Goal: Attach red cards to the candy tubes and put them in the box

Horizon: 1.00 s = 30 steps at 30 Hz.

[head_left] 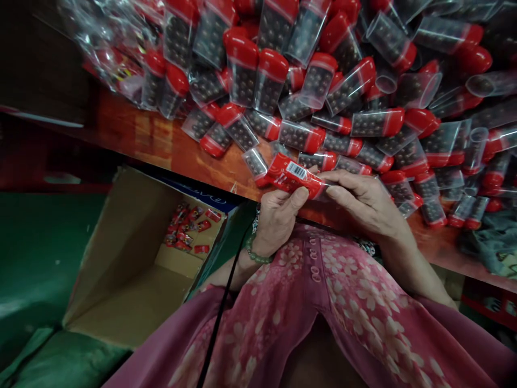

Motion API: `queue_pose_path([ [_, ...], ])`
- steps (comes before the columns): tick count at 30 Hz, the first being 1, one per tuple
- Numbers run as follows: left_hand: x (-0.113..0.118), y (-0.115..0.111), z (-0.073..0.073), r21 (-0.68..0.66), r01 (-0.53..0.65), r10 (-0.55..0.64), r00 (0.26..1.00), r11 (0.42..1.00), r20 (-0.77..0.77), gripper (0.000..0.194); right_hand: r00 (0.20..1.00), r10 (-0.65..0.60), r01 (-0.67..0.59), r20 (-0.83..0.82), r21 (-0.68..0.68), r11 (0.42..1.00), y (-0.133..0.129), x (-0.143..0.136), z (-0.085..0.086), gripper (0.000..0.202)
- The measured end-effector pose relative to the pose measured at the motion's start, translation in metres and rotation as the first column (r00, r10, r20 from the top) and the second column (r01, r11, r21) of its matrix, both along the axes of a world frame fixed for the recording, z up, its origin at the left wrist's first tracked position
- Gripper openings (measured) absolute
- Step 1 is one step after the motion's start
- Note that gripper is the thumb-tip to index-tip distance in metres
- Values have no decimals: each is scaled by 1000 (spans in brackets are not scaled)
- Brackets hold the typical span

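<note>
My left hand is closed round the lower edge of a red printed packet with a barcode, its thumb pressed on the front. The fingers of my right hand are pinched together at the packet's right end, which looks clear and shiny. Whether a container sits inside the packet I cannot tell. Just beyond my hands lie several clear plastic containers with red caps, filled with small dark balls.
More capped containers are heaped across the orange-brown table. Crumpled clear plastic wrappers lie at the far left. Below the table edge on the left, an open cardboard box holds several red packets. A dark cloth lies at right.
</note>
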<state>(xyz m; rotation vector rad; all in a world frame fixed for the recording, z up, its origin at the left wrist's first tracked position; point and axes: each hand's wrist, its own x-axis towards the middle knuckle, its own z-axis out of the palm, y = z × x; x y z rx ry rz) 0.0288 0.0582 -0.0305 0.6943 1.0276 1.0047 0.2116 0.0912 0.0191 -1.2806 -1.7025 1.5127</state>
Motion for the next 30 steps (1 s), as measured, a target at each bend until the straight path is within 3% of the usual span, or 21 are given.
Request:
queue_pose_path([
  [5,6,4,6,-36,-104,105,994,994,16,51,979,-188,172,83,167,971,-12,-21,-9,40],
  [9,4,2,7,-42,-112,111,993,993,-25,53,937,-346,347,-53,-2,938,-23,-38,-20,43],
  [12,3,4,7,-15,-123,122,990,992,-69,48,911,-405,410,-73,68,910,-26,-45,-28,43],
  [14,2,8,7,76,-99,105,992,992,-72,50,913,-400,407,-73,135,903,-26,-47,-31,40],
  [17,0,13,10,258,-19,41,996,966,-80,61,943,-318,324,-100,54,945,-22,-47,-30,34],
  [19,-4,17,11,290,9,21,995,957,-97,60,962,-247,250,-115,17,968,-19,-46,-26,34],
  [24,-12,27,11,179,23,5,988,984,-154,61,992,-109,114,-69,66,991,-17,-40,-15,32],
  [30,-1,21,12,21,-88,87,994,996,60,58,909,-314,313,-275,-48,948,-24,-44,-24,22],
])
